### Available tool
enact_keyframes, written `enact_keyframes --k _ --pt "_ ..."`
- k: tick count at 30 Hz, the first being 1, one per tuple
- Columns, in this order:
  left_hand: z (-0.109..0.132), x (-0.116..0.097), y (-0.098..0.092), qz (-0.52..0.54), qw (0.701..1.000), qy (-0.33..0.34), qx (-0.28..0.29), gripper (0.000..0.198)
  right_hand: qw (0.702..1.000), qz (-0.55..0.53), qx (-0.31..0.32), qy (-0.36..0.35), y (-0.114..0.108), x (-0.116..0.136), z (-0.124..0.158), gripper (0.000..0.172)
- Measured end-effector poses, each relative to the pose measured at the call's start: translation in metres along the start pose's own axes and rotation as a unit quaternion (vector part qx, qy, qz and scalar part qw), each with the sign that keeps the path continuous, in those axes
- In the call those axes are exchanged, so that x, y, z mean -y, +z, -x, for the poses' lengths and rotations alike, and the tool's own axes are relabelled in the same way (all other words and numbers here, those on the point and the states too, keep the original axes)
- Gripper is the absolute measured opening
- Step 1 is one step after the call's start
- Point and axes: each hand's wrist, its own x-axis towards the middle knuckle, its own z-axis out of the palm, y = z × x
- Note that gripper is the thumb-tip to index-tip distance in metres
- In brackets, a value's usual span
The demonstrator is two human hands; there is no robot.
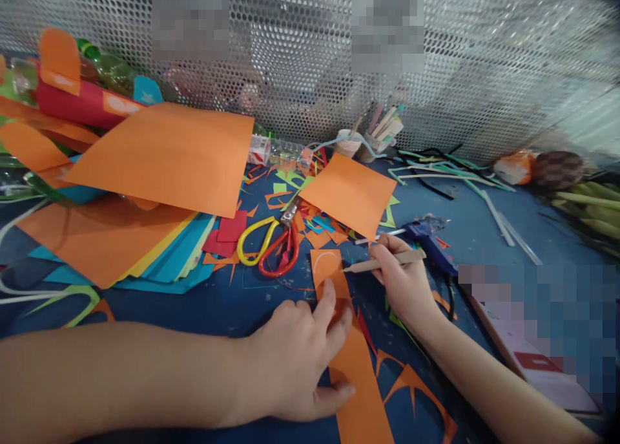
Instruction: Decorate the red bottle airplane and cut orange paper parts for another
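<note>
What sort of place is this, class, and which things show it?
Likely a craft worktable: scissors lie among paper scraps, a blue glue gun lies nearby, and the right hand holds a pen at an orange strip.

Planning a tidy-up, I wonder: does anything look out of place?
Yes: paper scraps litter the blue table around the scissors, loose and unsorted. The large orange sheet lies skewed over the paper stack, its edges not lined up with it.

left grip [295, 360]: palm down, fingers [326, 305] spread (thumb [334, 397] well apart) | right grip [405, 282]: pinching
</note>
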Motion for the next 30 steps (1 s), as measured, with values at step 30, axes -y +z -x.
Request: enact_keyframes --k 30 --pt "0.003 0.001 0.003 0.020 0.999 -0.002 -0.043 0.072 0.984 0.058 0.156 -0.057 0.012 0.009 0.013 0.027"
